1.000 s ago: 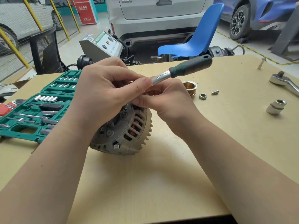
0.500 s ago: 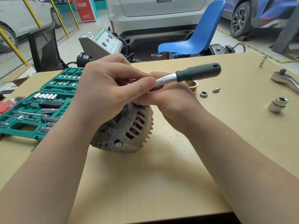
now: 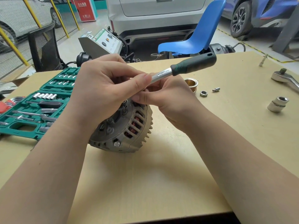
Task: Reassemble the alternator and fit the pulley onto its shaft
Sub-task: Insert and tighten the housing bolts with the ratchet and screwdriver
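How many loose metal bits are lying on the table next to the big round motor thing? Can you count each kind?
Right of the alternator, on the table:
Brass-coloured pulley: 1
Nut: 1
Small bit: 1
Large socket: 1
Ratchet wrench: 1
Thin metal piece near the far edge: 1
Total: 6

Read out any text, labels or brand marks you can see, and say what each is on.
Red floor sign: white characters, too blurred to read.
Chrome shaft of the green-handled ratchet wrench: engraved brand mark, too small to read.
Grey tester box with a green-and-white panel: printed labels, illegible.
Nothing else carries text.
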`<action>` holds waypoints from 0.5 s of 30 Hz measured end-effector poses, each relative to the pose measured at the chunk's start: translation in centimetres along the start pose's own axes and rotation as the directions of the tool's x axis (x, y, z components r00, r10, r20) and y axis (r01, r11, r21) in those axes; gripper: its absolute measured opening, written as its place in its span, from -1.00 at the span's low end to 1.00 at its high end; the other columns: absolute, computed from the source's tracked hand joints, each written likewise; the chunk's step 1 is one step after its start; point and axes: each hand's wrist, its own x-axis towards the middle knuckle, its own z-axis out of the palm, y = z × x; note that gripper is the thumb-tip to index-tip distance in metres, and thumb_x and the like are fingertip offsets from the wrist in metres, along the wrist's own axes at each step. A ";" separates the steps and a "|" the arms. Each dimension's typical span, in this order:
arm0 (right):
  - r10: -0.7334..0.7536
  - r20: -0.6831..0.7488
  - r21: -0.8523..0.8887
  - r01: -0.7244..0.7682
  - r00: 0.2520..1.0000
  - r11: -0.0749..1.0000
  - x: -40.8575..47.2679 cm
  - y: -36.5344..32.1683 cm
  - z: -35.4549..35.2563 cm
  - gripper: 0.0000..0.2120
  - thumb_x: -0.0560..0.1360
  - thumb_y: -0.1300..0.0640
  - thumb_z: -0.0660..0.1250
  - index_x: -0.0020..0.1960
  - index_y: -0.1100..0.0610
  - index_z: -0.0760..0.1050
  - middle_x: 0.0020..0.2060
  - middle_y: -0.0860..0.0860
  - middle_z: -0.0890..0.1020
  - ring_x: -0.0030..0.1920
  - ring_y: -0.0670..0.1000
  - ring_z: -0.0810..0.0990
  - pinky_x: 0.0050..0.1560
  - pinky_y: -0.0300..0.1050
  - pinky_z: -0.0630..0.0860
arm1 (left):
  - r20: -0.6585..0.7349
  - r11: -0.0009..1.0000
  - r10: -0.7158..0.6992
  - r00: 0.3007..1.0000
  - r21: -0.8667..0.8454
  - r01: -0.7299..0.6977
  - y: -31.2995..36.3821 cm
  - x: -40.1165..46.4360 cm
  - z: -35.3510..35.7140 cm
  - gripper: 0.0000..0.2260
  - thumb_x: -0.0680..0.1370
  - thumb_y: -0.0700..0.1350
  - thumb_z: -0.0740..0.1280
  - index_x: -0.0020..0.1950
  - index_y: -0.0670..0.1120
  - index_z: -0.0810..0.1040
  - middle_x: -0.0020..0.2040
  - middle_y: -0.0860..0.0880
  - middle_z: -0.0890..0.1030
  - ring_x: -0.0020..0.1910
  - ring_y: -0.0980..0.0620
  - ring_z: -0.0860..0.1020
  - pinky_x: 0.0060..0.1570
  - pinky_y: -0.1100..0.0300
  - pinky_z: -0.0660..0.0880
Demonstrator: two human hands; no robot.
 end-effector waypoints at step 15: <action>-0.044 -0.005 -0.005 0.044 0.999 0.999 -0.1 0.4 0.0 -0.69 0.47 0.25 0.56 0.21 0.23 0.68 0.05 0.30 0.71 0.12 0.39 0.66 0.23 0.39 0.58 | 0.004 1.000 -0.006 1.000 -0.014 0.006 -0.4 0.1 0.1 -0.90 0.56 0.11 0.56 0.04 0.16 0.76 -0.17 0.04 0.62 -0.20 0.12 0.55 -0.27 0.28 0.43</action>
